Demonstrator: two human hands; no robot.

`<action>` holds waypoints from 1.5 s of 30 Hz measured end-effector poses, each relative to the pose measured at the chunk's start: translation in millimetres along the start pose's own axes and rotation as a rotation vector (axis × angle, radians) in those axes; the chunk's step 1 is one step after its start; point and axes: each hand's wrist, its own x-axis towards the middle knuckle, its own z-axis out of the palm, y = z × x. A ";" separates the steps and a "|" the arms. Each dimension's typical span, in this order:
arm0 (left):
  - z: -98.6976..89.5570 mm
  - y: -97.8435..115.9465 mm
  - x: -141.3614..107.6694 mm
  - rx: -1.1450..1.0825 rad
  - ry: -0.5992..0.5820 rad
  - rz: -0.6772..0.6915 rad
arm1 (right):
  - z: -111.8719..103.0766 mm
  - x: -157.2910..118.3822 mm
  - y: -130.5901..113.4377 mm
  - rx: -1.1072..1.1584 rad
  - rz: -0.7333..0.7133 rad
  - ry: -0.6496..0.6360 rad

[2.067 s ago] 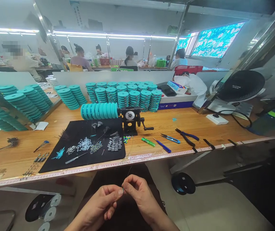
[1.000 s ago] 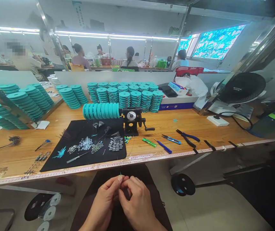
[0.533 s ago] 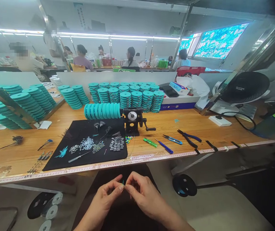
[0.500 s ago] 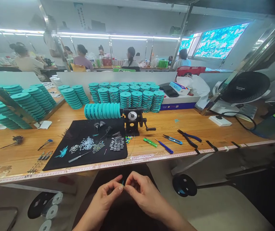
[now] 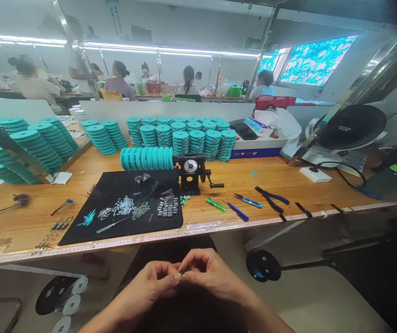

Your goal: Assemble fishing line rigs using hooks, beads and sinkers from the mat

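1. The left hand (image 5: 157, 281) and right hand (image 5: 208, 274), grip narrow, pinch a small dark piece (image 5: 182, 273) between them (mostly hidden).
2. Far right of the grip, a black fan (image 5: 353, 127) seemingly reads AUCMA.

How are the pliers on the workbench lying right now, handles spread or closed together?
Spread: the handles of the pliers angle apart, with wooden tabletop showing between them.

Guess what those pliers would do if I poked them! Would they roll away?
Probably not: the pliers lie flat with their handles spread apart, so a poke would likely slide or turn them. The dark jaw end looks like metal, so they may feel heavy for their size.
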 end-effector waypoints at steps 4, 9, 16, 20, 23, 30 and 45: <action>4.6 8.7 -3.5 0.043 -0.055 -0.076 | 0.1 0.8 2.9 0.013 -0.035 0.012; -11.5 33.0 -39.7 0.634 0.205 0.028 | 1.9 -3.0 -2.6 -0.043 -0.112 0.083; -13.6 59.3 -61.1 0.968 0.411 0.337 | 10.3 -10.8 -16.4 0.003 -0.169 0.088; 11.8 51.1 -37.8 0.586 0.098 0.230 | 14.7 -15.5 -17.9 0.050 -0.196 0.122; 19.0 35.4 -27.8 0.324 -0.041 0.154 | 15.2 -18.7 -15.7 0.132 -0.173 0.128; 17.2 24.0 -26.4 0.064 -0.106 0.148 | 20.4 -18.2 -0.2 0.272 -0.143 0.128; 22.0 17.6 -22.8 -0.131 -0.079 0.119 | 30.7 -17.3 5.2 0.419 -0.103 0.138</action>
